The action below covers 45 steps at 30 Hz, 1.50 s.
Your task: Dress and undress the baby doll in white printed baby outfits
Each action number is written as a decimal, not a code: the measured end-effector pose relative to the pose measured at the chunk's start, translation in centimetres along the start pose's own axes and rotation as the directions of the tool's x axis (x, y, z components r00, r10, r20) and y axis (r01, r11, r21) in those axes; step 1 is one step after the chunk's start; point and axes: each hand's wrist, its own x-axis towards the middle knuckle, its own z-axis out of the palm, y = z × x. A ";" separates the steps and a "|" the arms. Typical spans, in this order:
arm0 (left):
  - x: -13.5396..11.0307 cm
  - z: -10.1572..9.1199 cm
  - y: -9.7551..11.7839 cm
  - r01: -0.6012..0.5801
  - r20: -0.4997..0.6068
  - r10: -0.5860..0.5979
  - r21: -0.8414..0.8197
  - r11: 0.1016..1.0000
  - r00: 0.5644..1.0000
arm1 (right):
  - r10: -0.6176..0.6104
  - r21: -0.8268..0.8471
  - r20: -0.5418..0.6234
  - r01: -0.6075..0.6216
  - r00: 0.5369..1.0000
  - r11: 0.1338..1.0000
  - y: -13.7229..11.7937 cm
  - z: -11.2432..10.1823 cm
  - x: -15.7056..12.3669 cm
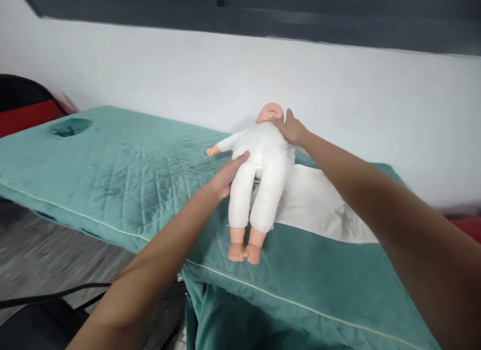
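Observation:
A baby doll [268, 147] with a white cloth body and pinkish plastic head, hand and feet is held face up above a green quilted bed, its feet toward me. My left hand [229, 175] grips it at the hip, the thumb on top and the other fingers hidden beneath the body. Up by the neck and shoulder, my right hand [291, 128] holds the doll, thumb raised and fingers partly hidden by the head and body. The doll's arm on the right side is hidden behind my hand. A pale cloth [319, 204] lies on the bed beside the doll.
The green bed cover [131, 159] has a round face hole [71, 127] at its left end. A white wall [169, 69] rises behind it. Red and black items [28, 109] stand at the far left. A black cable [56, 294] runs at the lower left.

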 end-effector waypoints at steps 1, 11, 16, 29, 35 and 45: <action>0.1 2.6 -0.8 -0.008 0.023 0.008 -0.029 1.000 1.000 | 0.026 -0.013 -0.014 -0.026 1.000 1.000 1.9 -1.9 -1.1; 2.0 16.9 -9.2 0.051 0.127 -0.034 -0.132 0.990 0.991 | 0.230 -0.069 -0.024 -0.232 0.973 0.970 17.8 -7.6 -8.4; 2.1 16.9 -11.0 0.006 0.076 -0.006 0.009 1.000 0.997 | 0.187 -0.057 0.046 -0.185 0.981 0.981 20.3 -6.2 -7.9; 6.2 12.6 -9.5 -0.009 0.021 0.426 0.999 -0.031 0.904 | -0.371 -0.546 0.106 0.366 0.923 0.754 9.1 -1.8 -10.9; 7.0 10.3 -11.3 -0.025 -0.011 0.406 0.996 0.083 0.914 | -0.375 -0.535 0.359 0.518 0.854 0.667 6.9 5.9 -8.5; 7.1 9.9 -11.4 0.142 -0.146 0.518 0.989 0.048 0.843 | -0.234 -0.542 0.350 0.400 0.907 0.740 8.7 2.5 -6.0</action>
